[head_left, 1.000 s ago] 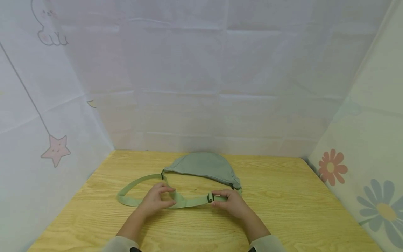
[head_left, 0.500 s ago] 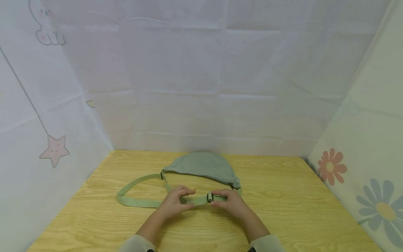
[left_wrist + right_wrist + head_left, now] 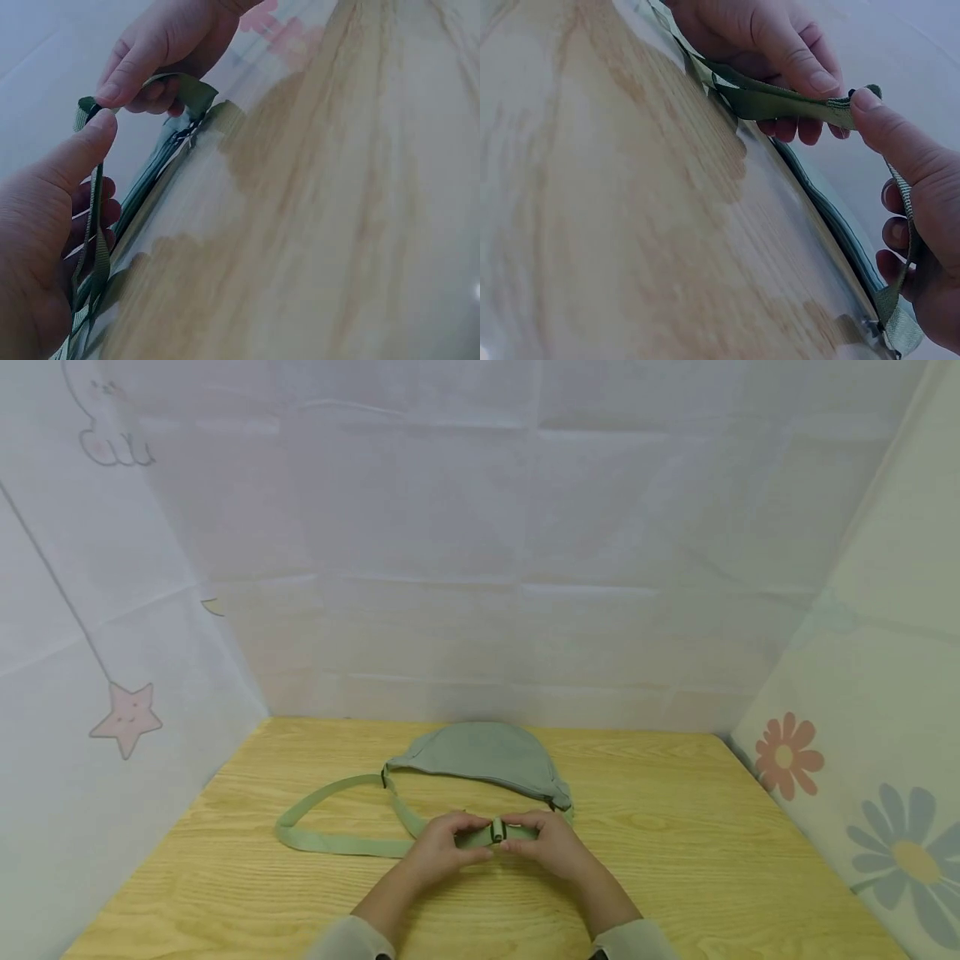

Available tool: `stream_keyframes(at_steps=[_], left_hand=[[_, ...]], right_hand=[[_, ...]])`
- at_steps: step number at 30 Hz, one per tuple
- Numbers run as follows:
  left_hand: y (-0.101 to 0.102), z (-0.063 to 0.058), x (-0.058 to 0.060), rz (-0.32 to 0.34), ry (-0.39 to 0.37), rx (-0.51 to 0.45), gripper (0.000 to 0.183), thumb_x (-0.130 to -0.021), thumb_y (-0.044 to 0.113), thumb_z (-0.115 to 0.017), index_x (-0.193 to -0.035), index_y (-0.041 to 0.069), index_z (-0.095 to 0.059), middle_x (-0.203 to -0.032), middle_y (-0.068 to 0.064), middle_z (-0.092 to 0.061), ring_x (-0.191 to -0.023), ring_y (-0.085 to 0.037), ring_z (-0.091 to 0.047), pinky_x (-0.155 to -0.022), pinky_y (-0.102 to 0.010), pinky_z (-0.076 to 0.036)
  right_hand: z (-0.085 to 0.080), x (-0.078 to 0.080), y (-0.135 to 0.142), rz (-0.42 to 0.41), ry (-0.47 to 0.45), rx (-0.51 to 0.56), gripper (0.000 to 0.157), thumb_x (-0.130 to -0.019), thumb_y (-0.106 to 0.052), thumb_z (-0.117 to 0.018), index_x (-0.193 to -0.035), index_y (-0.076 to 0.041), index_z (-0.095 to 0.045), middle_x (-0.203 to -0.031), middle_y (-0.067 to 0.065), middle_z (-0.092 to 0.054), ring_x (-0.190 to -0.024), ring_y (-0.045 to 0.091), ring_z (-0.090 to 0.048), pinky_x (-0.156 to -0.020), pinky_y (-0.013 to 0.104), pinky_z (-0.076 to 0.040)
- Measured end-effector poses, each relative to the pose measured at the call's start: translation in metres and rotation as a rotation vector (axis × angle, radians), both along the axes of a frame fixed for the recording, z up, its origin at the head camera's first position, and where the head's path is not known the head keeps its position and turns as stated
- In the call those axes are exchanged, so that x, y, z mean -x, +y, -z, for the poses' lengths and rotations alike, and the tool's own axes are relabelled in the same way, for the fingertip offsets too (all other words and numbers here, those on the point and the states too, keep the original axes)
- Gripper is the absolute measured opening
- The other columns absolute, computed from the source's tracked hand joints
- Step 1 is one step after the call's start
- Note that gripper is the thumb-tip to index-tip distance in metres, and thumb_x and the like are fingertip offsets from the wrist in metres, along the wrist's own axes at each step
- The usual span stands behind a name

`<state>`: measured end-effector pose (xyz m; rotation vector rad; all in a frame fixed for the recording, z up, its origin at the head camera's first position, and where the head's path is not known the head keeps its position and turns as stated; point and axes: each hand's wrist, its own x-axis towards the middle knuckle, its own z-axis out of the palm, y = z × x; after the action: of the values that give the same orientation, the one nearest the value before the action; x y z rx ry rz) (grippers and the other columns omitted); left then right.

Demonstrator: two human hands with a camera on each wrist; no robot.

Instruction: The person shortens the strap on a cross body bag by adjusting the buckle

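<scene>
A grey-green waist bag (image 3: 480,756) lies at the back of the table, its light green webbing strap (image 3: 330,843) looped out in front and to the left. My left hand (image 3: 442,850) pinches the strap just left of a black strap slider (image 3: 498,831). From the other side, my right hand (image 3: 553,845) pinches the strap at the slider's right edge. Both thumbs (image 3: 891,129) meet near the slider in the wrist views, with the strap raised off the table. Part of the slider is hidden behind the fingertips.
The wooden table (image 3: 697,860) has cloth hangings around it: a pale one (image 3: 480,543) behind, and a flower-printed one (image 3: 877,752) at the right. Another strap end ring (image 3: 386,777) sits at the bag's left corner.
My left hand has moved right along the strap, from well left of the slider to right beside it, and now pinches there. My right hand and the bag have stayed nearly still.
</scene>
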<state>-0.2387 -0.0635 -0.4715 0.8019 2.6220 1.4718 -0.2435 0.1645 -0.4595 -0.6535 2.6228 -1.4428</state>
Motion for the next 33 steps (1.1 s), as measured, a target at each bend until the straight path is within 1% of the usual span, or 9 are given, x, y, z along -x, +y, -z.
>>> stream_keyframes(at_steps=[5,8,12,16,20,23,26,29,33], left_hand=[[0.003,0.000,-0.001,-0.016,-0.002,-0.035,0.040,-0.085,0.032,-0.076,-0.118,0.010,-0.070,-0.110,-0.002,-0.069,-0.103,-0.016,-0.061,-0.089,-0.024,-0.048],[0.003,0.000,-0.002,-0.024,0.009,-0.044,0.039,-0.086,0.031,-0.076,-0.117,0.009,-0.070,-0.108,-0.002,-0.068,-0.102,-0.016,-0.061,-0.088,-0.024,-0.048],[0.002,0.000,-0.003,-0.029,0.040,-0.050,0.037,-0.086,0.031,-0.076,-0.116,0.009,-0.071,-0.108,-0.003,-0.069,-0.101,-0.017,-0.062,-0.087,-0.024,-0.049],[0.002,0.000,-0.003,-0.032,0.054,-0.065,0.036,-0.087,0.030,-0.075,-0.115,0.009,-0.071,-0.110,-0.004,-0.069,-0.102,-0.018,-0.063,-0.088,-0.025,-0.050],[0.002,0.000,-0.003,-0.043,0.018,-0.094,0.033,-0.088,0.027,-0.074,-0.114,0.009,-0.070,-0.112,-0.006,-0.069,-0.105,-0.022,-0.063,-0.089,-0.025,-0.049],[0.002,0.001,-0.002,-0.057,-0.012,-0.110,0.031,-0.088,0.026,-0.074,-0.114,0.008,-0.070,-0.113,-0.007,-0.069,-0.107,-0.025,-0.062,-0.089,-0.026,-0.049],[0.000,0.001,-0.001,-0.070,-0.040,-0.129,0.032,-0.089,0.026,-0.073,-0.115,0.007,-0.069,-0.115,-0.009,-0.069,-0.110,-0.028,-0.062,-0.091,-0.027,-0.049],[-0.002,0.000,-0.001,-0.078,-0.059,-0.144,0.033,-0.090,0.026,-0.072,-0.116,0.006,-0.068,-0.117,-0.010,-0.068,-0.112,-0.029,-0.062,-0.091,-0.027,-0.049],[-0.003,0.000,-0.001,-0.078,-0.072,-0.150,0.034,-0.092,0.026,-0.070,-0.119,0.005,-0.066,-0.119,-0.012,-0.068,-0.112,-0.029,-0.061,-0.090,-0.025,-0.049]], right_hand=[[-0.002,-0.002,0.000,-0.015,-0.025,0.020,0.049,-0.082,-0.031,-0.079,-0.123,-0.006,-0.068,-0.127,0.020,-0.064,-0.115,0.033,-0.061,-0.080,0.021,-0.052],[-0.002,-0.003,0.000,-0.014,-0.062,0.030,0.056,-0.081,-0.032,-0.080,-0.129,-0.007,-0.064,-0.112,0.017,-0.068,-0.098,0.025,-0.064,-0.076,0.022,-0.052],[-0.003,-0.004,0.001,0.001,-0.089,0.017,0.065,-0.080,-0.034,-0.081,-0.136,-0.010,-0.059,-0.099,0.008,-0.066,-0.082,0.015,-0.056,-0.075,0.027,-0.049],[-0.001,-0.004,0.004,0.034,-0.051,-0.033,0.063,-0.078,-0.037,-0.082,-0.134,-0.016,-0.061,-0.121,0.007,-0.066,-0.101,0.022,-0.058,-0.088,0.042,-0.050],[0.003,-0.002,0.010,0.076,0.012,-0.087,0.055,-0.077,-0.034,-0.083,-0.128,-0.020,-0.065,-0.133,0.006,-0.063,-0.124,0.033,-0.055,-0.103,0.056,-0.042],[0.006,0.000,0.015,0.099,0.088,-0.120,0.048,-0.076,-0.028,-0.084,-0.121,-0.019,-0.069,-0.127,0.003,-0.067,-0.126,0.033,-0.055,-0.110,0.060,-0.033],[0.008,0.001,0.020,0.110,0.157,-0.132,0.038,-0.076,-0.023,-0.083,-0.112,-0.018,-0.073,-0.117,0.000,-0.072,-0.119,0.031,-0.060,-0.116,0.061,-0.022],[0.008,0.001,0.024,0.116,0.172,-0.120,0.031,-0.077,-0.022,-0.082,-0.106,-0.018,-0.073,-0.111,-0.002,-0.073,-0.114,0.029,-0.062,-0.118,0.062,-0.014],[0.007,-0.002,0.025,0.155,0.135,-0.116,0.030,-0.080,-0.024,-0.081,-0.109,-0.022,-0.073,-0.112,-0.003,-0.071,-0.106,0.022,-0.061,-0.107,0.049,-0.040]])
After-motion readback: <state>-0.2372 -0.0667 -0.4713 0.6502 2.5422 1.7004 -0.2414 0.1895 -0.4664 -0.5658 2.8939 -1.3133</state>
